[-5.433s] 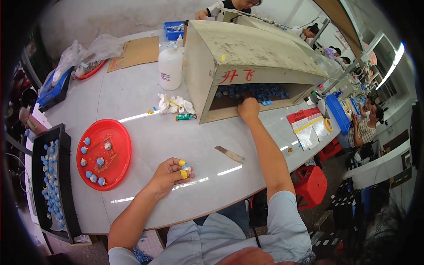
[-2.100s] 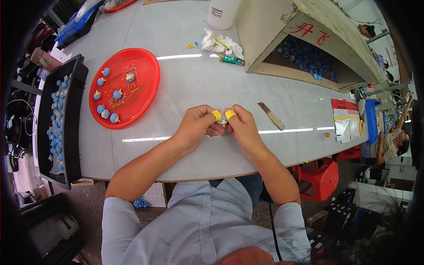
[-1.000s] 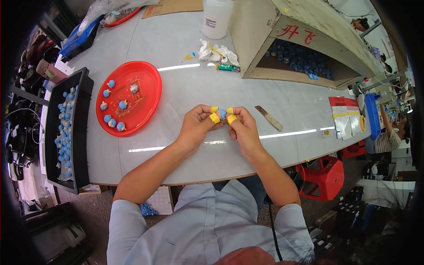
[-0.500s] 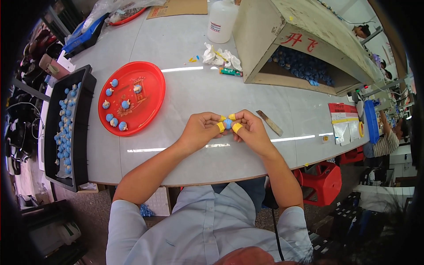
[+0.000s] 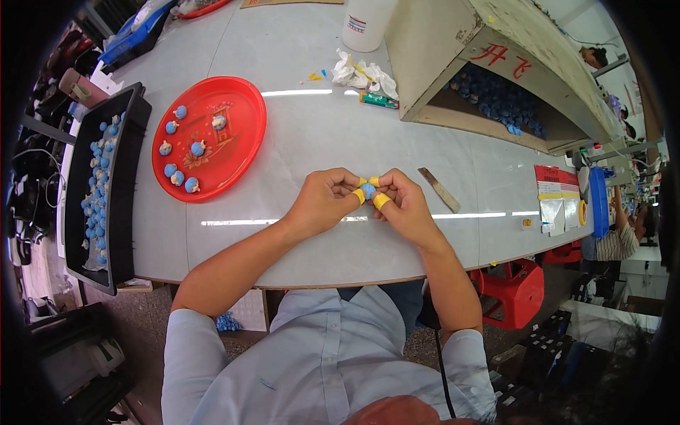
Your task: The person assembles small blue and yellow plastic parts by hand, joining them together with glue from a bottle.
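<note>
Between the fingertips of both hands is a small blue ball-shaped piece (image 5: 367,190), held just above the grey table. My left hand (image 5: 327,201) pinches it from the left, and my right hand (image 5: 404,209) pinches it from the right. Yellow tape wraps the thumbs and forefingers. Both hands are closed on the piece, whose details are partly hidden by the fingers. To the left, a red round tray (image 5: 237,159) carries several similar blue balls with pale parts. A flat worn blade-like strip (image 5: 439,190) lies just right of my right hand.
A black bin (image 5: 126,234) of blue-and-pale balls stands at the far left. At the back right, a pale box (image 5: 432,113) holds many blue pieces. Near it are a white bottle (image 5: 366,28), crumpled tissue (image 5: 361,74) and a green small box (image 5: 379,100). A red stool (image 5: 520,290) stands beyond the table edge.
The view has shifted slightly, so the tray and bin sit higher in the picture. Both hands keep the blue piece pinched, with only slight finger movement.
</note>
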Motion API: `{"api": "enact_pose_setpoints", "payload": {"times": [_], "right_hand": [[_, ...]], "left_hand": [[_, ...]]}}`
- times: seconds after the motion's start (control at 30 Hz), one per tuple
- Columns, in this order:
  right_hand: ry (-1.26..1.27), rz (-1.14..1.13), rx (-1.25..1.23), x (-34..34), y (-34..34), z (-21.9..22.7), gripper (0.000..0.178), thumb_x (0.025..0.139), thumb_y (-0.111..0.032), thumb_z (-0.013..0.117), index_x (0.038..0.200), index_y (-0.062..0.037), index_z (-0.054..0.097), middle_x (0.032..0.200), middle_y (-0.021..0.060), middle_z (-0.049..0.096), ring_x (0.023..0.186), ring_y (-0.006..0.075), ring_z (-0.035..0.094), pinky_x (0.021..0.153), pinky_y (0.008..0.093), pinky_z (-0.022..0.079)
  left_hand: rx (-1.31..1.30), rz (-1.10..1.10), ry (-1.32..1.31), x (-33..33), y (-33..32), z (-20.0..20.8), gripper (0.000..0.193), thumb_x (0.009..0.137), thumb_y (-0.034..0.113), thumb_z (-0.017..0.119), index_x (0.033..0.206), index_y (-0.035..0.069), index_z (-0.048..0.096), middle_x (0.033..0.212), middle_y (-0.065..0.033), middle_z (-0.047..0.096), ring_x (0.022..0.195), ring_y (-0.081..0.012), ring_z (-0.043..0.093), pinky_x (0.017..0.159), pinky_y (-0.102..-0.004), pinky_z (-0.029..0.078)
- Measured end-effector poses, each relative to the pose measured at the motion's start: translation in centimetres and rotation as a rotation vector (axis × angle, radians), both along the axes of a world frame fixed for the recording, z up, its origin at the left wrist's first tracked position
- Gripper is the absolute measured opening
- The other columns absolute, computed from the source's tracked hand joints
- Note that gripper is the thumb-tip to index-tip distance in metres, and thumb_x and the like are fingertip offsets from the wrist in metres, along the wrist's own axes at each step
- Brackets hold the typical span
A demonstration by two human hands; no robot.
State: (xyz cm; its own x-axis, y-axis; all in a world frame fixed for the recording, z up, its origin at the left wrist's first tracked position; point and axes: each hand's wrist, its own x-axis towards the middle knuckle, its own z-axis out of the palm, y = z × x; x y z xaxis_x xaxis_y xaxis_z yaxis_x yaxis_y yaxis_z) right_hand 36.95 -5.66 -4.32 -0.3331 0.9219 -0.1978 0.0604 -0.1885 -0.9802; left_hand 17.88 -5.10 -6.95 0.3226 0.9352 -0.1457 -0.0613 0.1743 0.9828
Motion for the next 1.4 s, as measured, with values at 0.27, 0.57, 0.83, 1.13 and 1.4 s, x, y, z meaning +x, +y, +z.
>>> {"api": "enact_pose_setpoints", "payload": {"times": [0.27, 0.57, 0.83, 1.13, 1.4], "right_hand": [[-0.008, 0.007, 0.045, 0.2, -0.1, -0.8, 0.009, 0.093, 0.003, 0.053, 0.101, -0.0004, 0.05, 0.094, 0.0052, 0.06, 0.076, 0.006, 0.057, 0.063, 0.0216, 0.05], [0.075, 0.031, -0.045, 0.6, 0.2, -0.3, 0.015, 0.094, -0.001, 0.054, 0.109, -0.0001, 0.052, 0.095, 0.0051, 0.06, 0.073, 0.0068, 0.058, 0.063, 0.022, 0.05], [0.063, 0.04, -0.019, 0.6, 0.1, -0.6, 0.013, 0.094, 0.001, 0.053, 0.106, 0.0001, 0.052, 0.094, 0.0055, 0.06, 0.073, 0.0067, 0.057, 0.063, 0.022, 0.051], [-0.011, 0.06, 0.033, 0.5, -0.1, -0.8, 0.009, 0.092, 0.004, 0.052, 0.098, -0.0009, 0.049, 0.09, 0.0049, 0.06, 0.073, 0.0062, 0.057, 0.061, 0.0223, 0.05], [0.015, 0.045, 0.039, 0.5, -0.2, -1.3, 0.011, 0.09, 0.005, 0.053, 0.098, -0.0011, 0.049, 0.087, 0.0036, 0.058, 0.07, 0.0064, 0.056, 0.062, 0.0217, 0.048]], "left_hand": [[0.028, -0.006, 0.023, 0.0, 0.0, -0.1, 0.016, 0.084, 0.001, 0.066, 0.098, -0.006, 0.064, 0.089, -0.0083, 0.068, 0.082, -0.01, 0.064, 0.073, -0.0241, 0.052], [0.004, -0.066, -0.049, -0.4, 0.4, 0.0, 0.018, 0.089, 0.001, 0.064, 0.104, -0.007, 0.061, 0.097, -0.0074, 0.066, 0.085, -0.0075, 0.062, 0.075, -0.0224, 0.051], [-0.022, -0.072, -0.047, -0.5, 0.4, -0.1, 0.018, 0.088, 0.003, 0.065, 0.102, -0.008, 0.062, 0.089, -0.0061, 0.067, 0.079, -0.0057, 0.061, 0.068, -0.0212, 0.048], [0.009, -0.087, 0.055, -0.5, 0.2, -0.1, 0.013, 0.084, -0.004, 0.065, 0.097, -0.006, 0.062, 0.094, -0.0093, 0.067, 0.086, -0.0102, 0.065, 0.078, -0.0223, 0.053], [0.036, -0.05, 0.064, -0.3, 0.0, -0.4, 0.012, 0.082, -0.001, 0.067, 0.093, -0.006, 0.063, 0.087, -0.0068, 0.066, 0.081, -0.0094, 0.063, 0.071, -0.0235, 0.051]]}}
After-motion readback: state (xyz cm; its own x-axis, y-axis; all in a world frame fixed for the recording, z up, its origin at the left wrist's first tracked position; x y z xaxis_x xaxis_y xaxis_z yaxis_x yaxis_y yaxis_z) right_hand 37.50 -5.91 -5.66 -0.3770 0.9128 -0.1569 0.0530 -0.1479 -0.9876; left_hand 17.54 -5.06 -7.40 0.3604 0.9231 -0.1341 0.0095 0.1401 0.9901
